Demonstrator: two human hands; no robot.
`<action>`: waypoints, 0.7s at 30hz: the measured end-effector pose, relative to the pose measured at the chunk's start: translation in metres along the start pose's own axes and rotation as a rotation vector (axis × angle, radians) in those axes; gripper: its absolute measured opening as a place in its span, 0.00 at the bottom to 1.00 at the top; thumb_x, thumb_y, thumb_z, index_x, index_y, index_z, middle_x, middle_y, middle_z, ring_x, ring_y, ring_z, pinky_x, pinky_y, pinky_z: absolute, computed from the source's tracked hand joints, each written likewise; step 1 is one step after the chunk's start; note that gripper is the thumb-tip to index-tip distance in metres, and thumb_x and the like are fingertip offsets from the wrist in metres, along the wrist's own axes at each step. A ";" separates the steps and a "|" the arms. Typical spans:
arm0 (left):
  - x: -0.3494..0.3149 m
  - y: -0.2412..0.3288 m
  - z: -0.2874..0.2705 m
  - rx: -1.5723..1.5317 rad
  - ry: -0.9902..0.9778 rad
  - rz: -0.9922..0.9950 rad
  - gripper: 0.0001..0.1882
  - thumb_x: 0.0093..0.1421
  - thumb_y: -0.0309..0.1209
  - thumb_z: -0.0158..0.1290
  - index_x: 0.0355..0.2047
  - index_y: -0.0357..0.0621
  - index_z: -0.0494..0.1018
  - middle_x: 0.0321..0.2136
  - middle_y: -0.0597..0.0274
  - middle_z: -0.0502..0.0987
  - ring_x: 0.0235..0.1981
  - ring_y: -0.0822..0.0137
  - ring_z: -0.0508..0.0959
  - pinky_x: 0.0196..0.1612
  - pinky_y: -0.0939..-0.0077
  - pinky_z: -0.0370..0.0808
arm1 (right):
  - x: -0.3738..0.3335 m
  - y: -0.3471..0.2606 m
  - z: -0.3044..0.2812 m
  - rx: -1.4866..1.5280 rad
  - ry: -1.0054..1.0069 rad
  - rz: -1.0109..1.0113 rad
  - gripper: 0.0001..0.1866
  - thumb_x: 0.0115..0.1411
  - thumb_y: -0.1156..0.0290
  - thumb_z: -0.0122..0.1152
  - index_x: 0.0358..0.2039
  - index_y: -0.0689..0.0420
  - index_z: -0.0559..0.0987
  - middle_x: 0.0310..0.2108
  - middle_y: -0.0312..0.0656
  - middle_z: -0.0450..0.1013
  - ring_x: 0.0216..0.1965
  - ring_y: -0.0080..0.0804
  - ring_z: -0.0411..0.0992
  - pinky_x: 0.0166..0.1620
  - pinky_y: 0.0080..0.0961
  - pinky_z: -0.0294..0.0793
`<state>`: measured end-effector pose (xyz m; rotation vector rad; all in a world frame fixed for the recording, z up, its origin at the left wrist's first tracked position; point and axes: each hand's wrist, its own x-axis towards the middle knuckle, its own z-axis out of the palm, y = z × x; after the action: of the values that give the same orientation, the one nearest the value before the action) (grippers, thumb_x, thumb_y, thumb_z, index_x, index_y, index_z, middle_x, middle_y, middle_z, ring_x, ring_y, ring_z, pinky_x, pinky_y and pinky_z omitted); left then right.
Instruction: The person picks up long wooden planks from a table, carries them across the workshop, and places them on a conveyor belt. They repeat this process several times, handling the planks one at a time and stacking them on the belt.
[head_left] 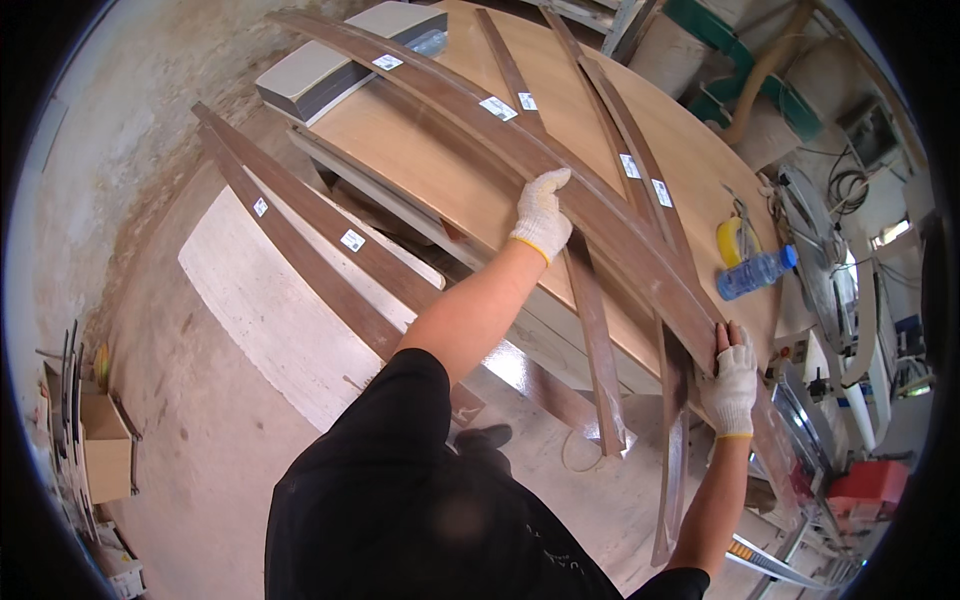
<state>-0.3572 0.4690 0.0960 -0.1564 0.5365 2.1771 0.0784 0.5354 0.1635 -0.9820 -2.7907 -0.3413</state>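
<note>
A long dark-brown board (pixel 430 85), wrapped in clear film and bearing white labels, runs slantwise over the table from far left to near right. My left hand (pixel 543 215), in a white knitted glove, is closed on its near edge around the middle. Farther right, my right hand (pixel 730 388) grips the same board toward its near end; this glove leaves the fingertips bare. Beneath the board, several similar brown strips (pixel 597 345) lie crosswise on the table, their near ends jutting past its edge. The undersides of both grips are hidden.
The light-wood tabletop (pixel 450 190) carries a stack of pale panels (pixel 350 60), a blue water bottle (pixel 757 273) and a yellow tape roll (pixel 735 242). More brown boards (pixel 300 260) rest over a white panel (pixel 250 300) at left. A cardboard box (pixel 106 447) stands far left.
</note>
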 end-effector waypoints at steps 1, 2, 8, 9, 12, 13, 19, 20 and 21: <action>-0.002 0.003 0.000 -0.001 -0.011 -0.004 0.19 0.64 0.31 0.64 0.54 0.46 0.78 0.54 0.56 0.80 0.56 0.54 0.78 0.62 0.56 0.75 | 0.000 -0.003 -0.001 -0.012 0.030 -0.017 0.46 0.54 0.75 0.68 0.76 0.52 0.66 0.75 0.50 0.63 0.74 0.56 0.60 0.75 0.48 0.61; -0.004 0.006 0.001 -0.003 -0.004 0.002 0.19 0.64 0.31 0.63 0.55 0.46 0.78 0.54 0.56 0.79 0.56 0.54 0.78 0.62 0.57 0.75 | 0.000 -0.005 -0.003 -0.021 0.034 -0.014 0.45 0.55 0.75 0.68 0.75 0.53 0.67 0.74 0.50 0.64 0.73 0.56 0.62 0.74 0.47 0.63; -0.032 0.006 0.004 -0.006 0.015 0.013 0.15 0.66 0.28 0.59 0.53 0.46 0.76 0.51 0.58 0.79 0.54 0.54 0.79 0.61 0.55 0.76 | -0.013 -0.011 -0.011 0.016 0.045 -0.006 0.48 0.50 0.75 0.72 0.75 0.52 0.68 0.69 0.50 0.68 0.67 0.57 0.67 0.70 0.47 0.67; -0.038 0.004 0.003 -0.032 -0.052 0.005 0.14 0.66 0.28 0.59 0.52 0.46 0.76 0.51 0.58 0.79 0.54 0.54 0.79 0.61 0.55 0.77 | -0.017 -0.009 -0.012 0.015 0.049 -0.010 0.49 0.49 0.75 0.72 0.75 0.51 0.69 0.69 0.50 0.69 0.67 0.57 0.68 0.69 0.47 0.67; -0.052 0.003 -0.004 -0.049 -0.081 -0.002 0.12 0.68 0.26 0.56 0.51 0.45 0.76 0.50 0.59 0.80 0.54 0.56 0.80 0.61 0.56 0.78 | -0.026 -0.005 -0.010 0.049 0.085 -0.023 0.51 0.46 0.78 0.72 0.75 0.51 0.69 0.69 0.51 0.68 0.67 0.56 0.68 0.70 0.48 0.67; -0.054 0.003 -0.006 -0.041 -0.030 -0.003 0.12 0.68 0.26 0.56 0.51 0.45 0.77 0.50 0.59 0.80 0.54 0.56 0.80 0.61 0.56 0.78 | -0.026 -0.003 -0.009 0.043 0.080 -0.041 0.50 0.47 0.77 0.72 0.74 0.50 0.69 0.69 0.50 0.68 0.67 0.57 0.68 0.69 0.48 0.68; -0.059 0.012 -0.015 0.048 -0.036 0.069 0.10 0.70 0.29 0.56 0.50 0.44 0.79 0.51 0.59 0.81 0.55 0.61 0.80 0.61 0.63 0.77 | -0.014 -0.014 -0.024 0.049 0.046 -0.068 0.48 0.49 0.76 0.71 0.74 0.49 0.69 0.65 0.51 0.71 0.63 0.58 0.70 0.66 0.49 0.70; -0.062 0.017 -0.018 0.171 0.034 0.124 0.10 0.70 0.29 0.56 0.50 0.44 0.80 0.51 0.59 0.81 0.55 0.61 0.80 0.60 0.64 0.77 | -0.015 -0.022 -0.032 0.055 0.009 -0.069 0.49 0.49 0.76 0.71 0.75 0.49 0.68 0.63 0.52 0.71 0.62 0.59 0.70 0.65 0.50 0.71; -0.068 0.023 -0.022 0.297 0.027 0.203 0.10 0.70 0.29 0.57 0.49 0.44 0.80 0.50 0.60 0.81 0.55 0.62 0.80 0.59 0.65 0.77 | -0.016 -0.032 -0.041 0.065 -0.029 -0.055 0.50 0.48 0.75 0.71 0.75 0.50 0.68 0.62 0.53 0.72 0.60 0.60 0.70 0.64 0.50 0.71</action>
<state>-0.3345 0.3978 0.1032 0.0318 0.9174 2.2616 0.0736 0.4906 0.1938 -0.9049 -2.8398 -0.2430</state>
